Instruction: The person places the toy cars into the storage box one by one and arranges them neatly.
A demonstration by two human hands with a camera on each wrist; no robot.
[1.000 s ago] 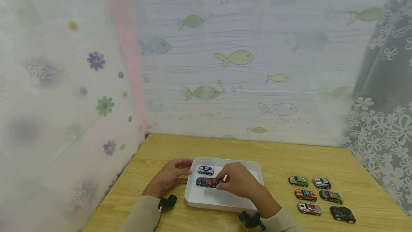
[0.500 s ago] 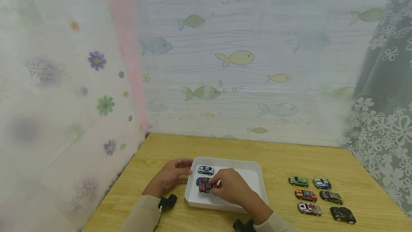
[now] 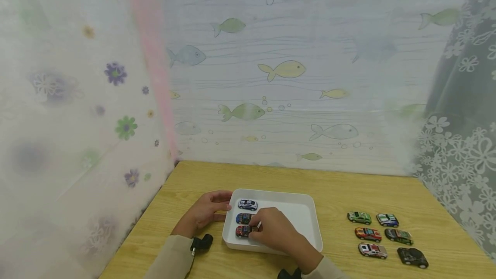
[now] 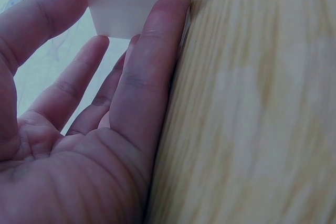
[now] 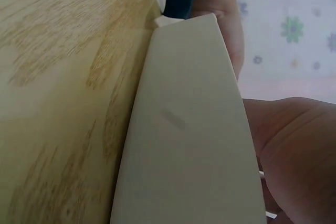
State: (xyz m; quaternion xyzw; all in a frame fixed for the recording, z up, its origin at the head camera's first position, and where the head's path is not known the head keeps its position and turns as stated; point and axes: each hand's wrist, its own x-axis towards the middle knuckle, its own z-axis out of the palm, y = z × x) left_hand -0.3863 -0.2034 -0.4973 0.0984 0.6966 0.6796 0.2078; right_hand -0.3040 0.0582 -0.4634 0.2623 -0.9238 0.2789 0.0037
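In the head view, a white tray (image 3: 298, 199) stands on the table. My left hand (image 3: 207, 211) touches its left side from outside; in the left wrist view, fairly straight fingers (image 4: 149, 61) rest against the tray wall (image 4: 131, 3). My right hand (image 3: 277, 229) reaches over the front wall and pinches a red and black toy car (image 3: 243, 231) at the tray's front left. Behind it is a blue toy car (image 3: 243, 218), partly covered by the fingers, then a white and black toy car (image 3: 248, 204). In the right wrist view the tray wall hides the fingertips.
Right of the tray, several toy cars stand on the wooden table (image 3: 333, 261) in two loose columns, among them a green one (image 3: 359, 217), a red and yellow one (image 3: 367, 234) and a black one (image 3: 412, 257). Patterned curtains (image 3: 286, 98) hang behind and at the sides.
My right hand has moved the red and black car left and toward the front, from beside the blue car to in front of it. My left hand has stayed put.
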